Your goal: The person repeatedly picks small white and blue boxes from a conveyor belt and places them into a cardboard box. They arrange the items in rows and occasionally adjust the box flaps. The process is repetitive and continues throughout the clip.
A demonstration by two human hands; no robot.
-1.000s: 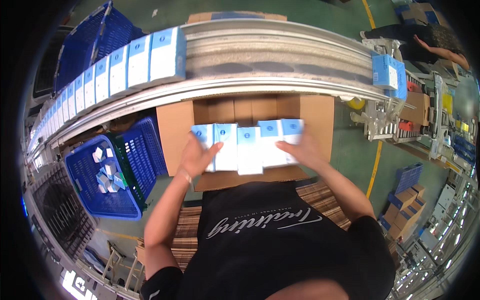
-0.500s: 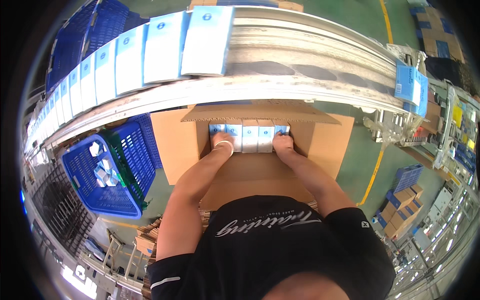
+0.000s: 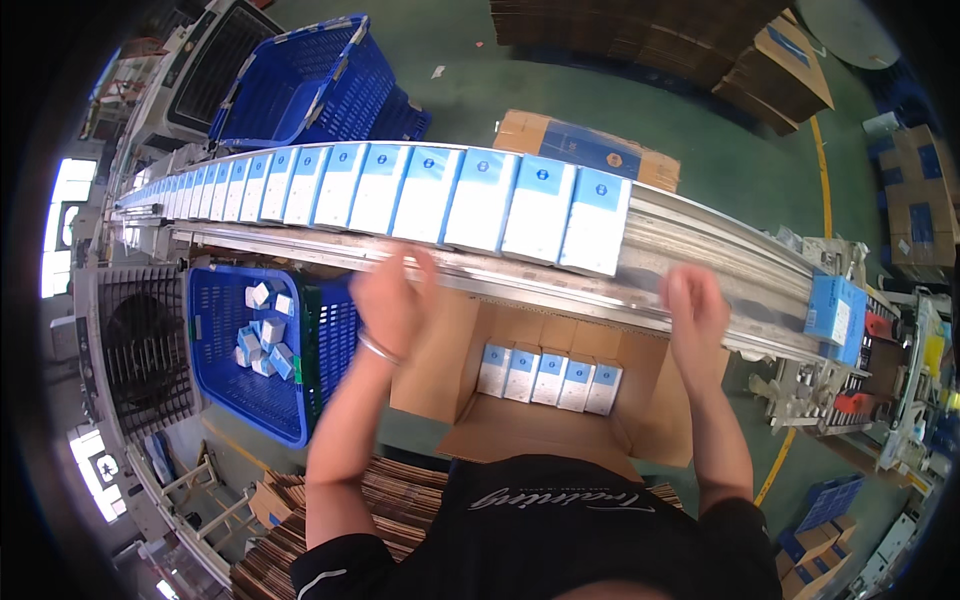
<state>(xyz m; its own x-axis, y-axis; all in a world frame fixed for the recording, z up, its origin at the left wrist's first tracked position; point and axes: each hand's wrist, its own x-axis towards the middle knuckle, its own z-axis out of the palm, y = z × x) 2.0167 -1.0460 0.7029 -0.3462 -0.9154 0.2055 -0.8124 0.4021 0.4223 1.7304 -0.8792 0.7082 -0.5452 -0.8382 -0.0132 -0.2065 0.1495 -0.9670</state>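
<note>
hands: 2 showing, left hand (image 3: 395, 295) + right hand (image 3: 695, 312), both empty, fingers spread | small boxes sitting in carton (image 3: 545, 420): 5 in a row (image 3: 549, 377) | blue-white boxes lying on conveyor (image 3: 720, 265): approx 15+, far end too small to count (image 3: 480, 200) | blue crates: 2 showing (image 3: 250, 350) (image 3: 310, 85)

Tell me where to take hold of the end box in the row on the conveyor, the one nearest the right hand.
Probably the two long side edges of the end box, from its near short end. It lies flat; its right side is free, its left butts the next box. The right hand and left hand look empty.
</note>
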